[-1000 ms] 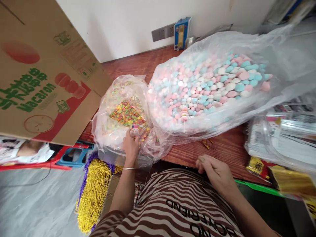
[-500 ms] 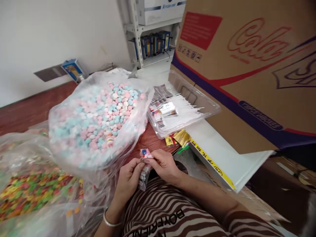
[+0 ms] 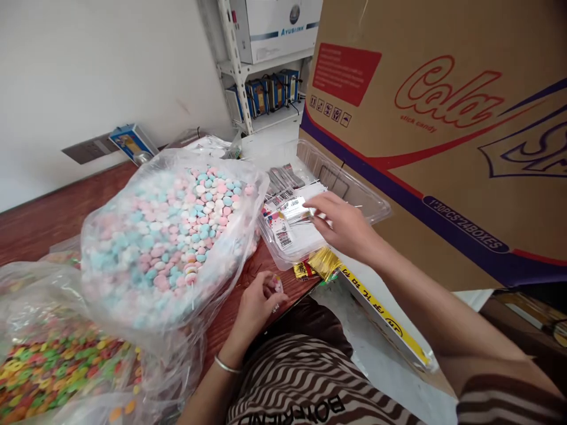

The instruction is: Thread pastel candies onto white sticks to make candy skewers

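Multicoloured ring candies (image 3: 57,369) sit in a clear bag (image 3: 31,283) well left of the plastic tray (image 3: 372,200). Nearer the tray, another bag (image 3: 224,265) bulges with pastel candies (image 3: 217,200); one stacked candy on a stick (image 3: 191,271) shows there, seemingly complete. Just before the tray's near-left corner, the left hand (image 3: 254,307) curls round a small packet (image 3: 277,284), its contents unclear. White sticks (image 3: 305,239) and flat printed packets (image 3: 281,224) in the tray look unused. Over them, the right hand (image 3: 348,227) extends part-spread fingers; whether they grip anything, I cannot tell.

The sticks (image 3: 306,237) are white, the candies (image 3: 217,198) pastel pink, blue and white.
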`<state>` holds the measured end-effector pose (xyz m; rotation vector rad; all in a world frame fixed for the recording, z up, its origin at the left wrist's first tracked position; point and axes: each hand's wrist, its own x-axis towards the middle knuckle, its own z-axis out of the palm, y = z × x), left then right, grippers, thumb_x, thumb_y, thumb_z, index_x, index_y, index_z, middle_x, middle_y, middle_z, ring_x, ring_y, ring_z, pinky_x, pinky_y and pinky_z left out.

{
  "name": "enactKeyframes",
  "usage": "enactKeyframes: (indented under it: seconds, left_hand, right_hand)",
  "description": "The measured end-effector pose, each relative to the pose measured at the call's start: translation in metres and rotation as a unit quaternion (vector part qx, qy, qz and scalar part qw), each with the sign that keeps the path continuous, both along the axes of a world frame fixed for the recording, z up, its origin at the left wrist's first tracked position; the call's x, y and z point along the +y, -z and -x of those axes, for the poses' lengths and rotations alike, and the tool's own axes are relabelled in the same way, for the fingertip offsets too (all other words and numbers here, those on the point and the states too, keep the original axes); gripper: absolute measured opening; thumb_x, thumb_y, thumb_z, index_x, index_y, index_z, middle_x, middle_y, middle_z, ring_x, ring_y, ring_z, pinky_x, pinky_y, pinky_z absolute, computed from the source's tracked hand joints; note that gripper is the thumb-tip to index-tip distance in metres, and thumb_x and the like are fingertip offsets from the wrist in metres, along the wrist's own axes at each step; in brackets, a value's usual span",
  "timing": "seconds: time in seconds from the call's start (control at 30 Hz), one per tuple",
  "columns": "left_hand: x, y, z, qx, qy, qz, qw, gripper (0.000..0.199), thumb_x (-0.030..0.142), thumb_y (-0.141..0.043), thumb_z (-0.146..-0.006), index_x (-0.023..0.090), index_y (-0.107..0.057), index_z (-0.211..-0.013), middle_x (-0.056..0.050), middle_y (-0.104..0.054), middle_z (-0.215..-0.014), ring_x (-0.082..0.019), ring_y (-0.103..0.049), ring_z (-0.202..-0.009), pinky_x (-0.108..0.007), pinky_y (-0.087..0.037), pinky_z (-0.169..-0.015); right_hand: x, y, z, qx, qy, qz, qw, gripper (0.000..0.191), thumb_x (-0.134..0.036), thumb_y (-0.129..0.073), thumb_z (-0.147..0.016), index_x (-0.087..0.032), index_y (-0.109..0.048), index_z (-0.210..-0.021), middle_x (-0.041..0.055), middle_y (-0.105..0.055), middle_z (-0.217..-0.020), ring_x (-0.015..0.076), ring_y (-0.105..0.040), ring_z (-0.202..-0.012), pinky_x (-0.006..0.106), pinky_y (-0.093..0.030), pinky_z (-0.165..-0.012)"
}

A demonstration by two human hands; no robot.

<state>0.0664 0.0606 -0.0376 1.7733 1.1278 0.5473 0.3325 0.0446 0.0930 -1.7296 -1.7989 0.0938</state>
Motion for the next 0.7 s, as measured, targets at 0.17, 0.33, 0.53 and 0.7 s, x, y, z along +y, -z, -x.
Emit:
enactKeyframes:
  seconds: [0.17, 0.33, 0.53, 0.7]
  left_hand:
    - [0.001, -0.002, -0.001, 0.004, 0.004, -0.089, 0.996, 0.021, 0.02, -0.066, -0.083, 0.022, -0.069, -0.104, -0.005, -0.071, -0.101, -0.02, -0.064, -0.088, -0.033, -0.048, -0.083]
    - [0.005, -0.009, 0.011, -0.012, -0.005, -0.093, 0.996, 0.012, 0.022, -0.059, -0.089, 0.022, -0.071, -0.086, -0.004, -0.072, -0.086, -0.02, -0.064, -0.081, -0.031, -0.047, -0.078]
    - [0.007, -0.003, 0.014, -0.097, -0.063, 0.02, 0.993, 0.018, 0.034, -0.061, -0.09, 0.019, -0.072, -0.091, -0.005, -0.072, -0.09, -0.019, -0.063, -0.083, -0.03, -0.047, -0.08]
    - [0.002, -0.003, 0.012, -0.163, -0.04, 0.154, 0.974, 0.024, 0.035, -0.07, -0.084, 0.018, -0.068, -0.101, -0.002, -0.069, -0.089, -0.015, -0.061, -0.077, -0.026, -0.048, -0.073]
  right_hand:
    - [0.121, 0.011, 0.016, -0.191, -0.132, 0.201, 0.952, 0.026, -0.015, -0.067, -0.088, -0.019, -0.072, -0.113, 0.0112, -0.073, -0.119, 0.0254, -0.066, -0.109, 0.03, -0.046, -0.084]
    - [0.164, 0.042, 0.028, -0.208, -0.135, 0.245, 0.937, 0.024, -0.014, -0.073, -0.079, -0.019, -0.076, -0.103, 0.0104, -0.077, -0.103, 0.026, -0.071, -0.093, 0.029, -0.045, -0.072]
    - [0.162, 0.05, 0.014, -0.208, -0.09, 0.227, 0.947, 0.023, -0.015, -0.064, -0.087, -0.013, -0.071, -0.109, 0.0177, -0.076, -0.109, 0.0299, -0.07, -0.1, 0.033, -0.047, -0.078]
    - [0.155, 0.045, 0.006, -0.186, -0.092, 0.207, 0.956, 0.027, -0.007, -0.065, -0.086, -0.014, -0.07, -0.112, 0.0139, -0.073, -0.118, 0.0295, -0.067, -0.111, 0.034, -0.046, -0.086]
